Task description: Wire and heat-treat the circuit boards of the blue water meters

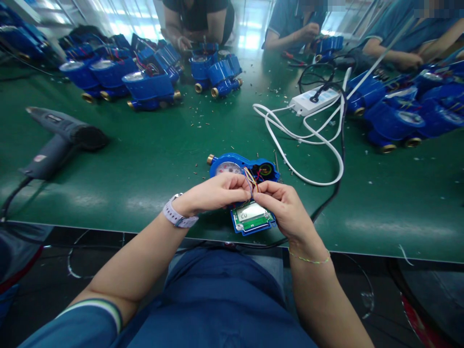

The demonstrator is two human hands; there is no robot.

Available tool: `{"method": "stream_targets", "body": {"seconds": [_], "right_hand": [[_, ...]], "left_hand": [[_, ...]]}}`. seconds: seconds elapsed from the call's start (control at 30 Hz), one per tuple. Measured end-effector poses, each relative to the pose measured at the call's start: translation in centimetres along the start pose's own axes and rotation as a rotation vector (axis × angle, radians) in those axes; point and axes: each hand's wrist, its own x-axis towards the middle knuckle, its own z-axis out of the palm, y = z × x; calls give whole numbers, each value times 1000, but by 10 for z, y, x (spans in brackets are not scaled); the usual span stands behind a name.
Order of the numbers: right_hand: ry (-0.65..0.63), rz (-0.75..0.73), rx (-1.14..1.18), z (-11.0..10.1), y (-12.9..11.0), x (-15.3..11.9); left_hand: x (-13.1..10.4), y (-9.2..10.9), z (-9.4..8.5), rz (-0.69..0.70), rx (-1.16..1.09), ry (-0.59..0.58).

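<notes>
In front of me a blue water meter (232,158) lies on the green table, its round dial partly covered by my fingers. Thin coloured wires (249,175) run from its open compartment down to a circuit board (253,223) with a small display, set in a blue cover near the table edge. My left hand (232,188), with a watch on the wrist, pinches the wires from the left. From the right, my right hand (281,203) pinches the same bundle close to the left fingertips. The exact ends of the wires are hidden between the fingers.
A grey heat gun (61,137) lies at the left. Several blue meters (148,89) stand at the back left, more meters (395,118) at the right. A white power strip (315,99) with looped cable is right of centre. Co-workers (293,29) sit across the table.
</notes>
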Motion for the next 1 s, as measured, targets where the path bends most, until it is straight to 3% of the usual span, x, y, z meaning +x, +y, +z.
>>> {"method": "stream_targets", "body": {"seconds": [0.17,0.47,0.6,0.8,1.0], "right_hand": [[24,42,39,-1,1,-1],[52,43,75,1,2,-2],[89,17,57,3,3,-3],[116,-49,-66,8,2,-6],[233,-123,-84,9,6,-8]], "left_hand": [[-1,-4,-3,34,-84,9],[-2,-1,6,137,-39,135],[-2,-5,13,184,-31,261],[-1,-11,20,220,-62,336],[2,-14,26,251,-238,407]]}}
